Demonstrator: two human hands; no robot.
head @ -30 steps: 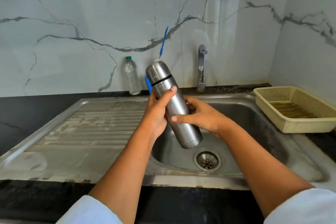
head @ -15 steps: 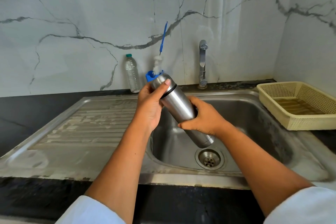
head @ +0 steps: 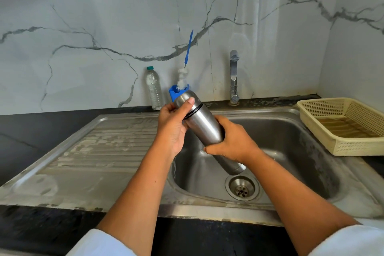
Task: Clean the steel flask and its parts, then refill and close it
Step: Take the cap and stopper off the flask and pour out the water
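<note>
A steel flask [head: 204, 124] with a black ring below its cap is tilted over the sink basin [head: 291, 151], cap end up and to the left. My left hand [head: 173, 129] grips the cap end, thumb across the cap. My right hand [head: 230, 141] wraps around the lower body of the flask. The flask's base pokes out below my right hand, above the drain [head: 242, 188].
A tap [head: 234, 77] stands behind the basin. A clear plastic water bottle [head: 154, 88] and a blue holder [head: 176, 92] with a bottle brush [head: 184, 75] are at the back wall. A cream basket [head: 342, 124] sits right of the sink. The ribbed drainboard [head: 93, 147] lies left.
The flask has come lower and tilted further over the basin. My left hand slid from the body up to the cap end. My right hand stays round the body.
</note>
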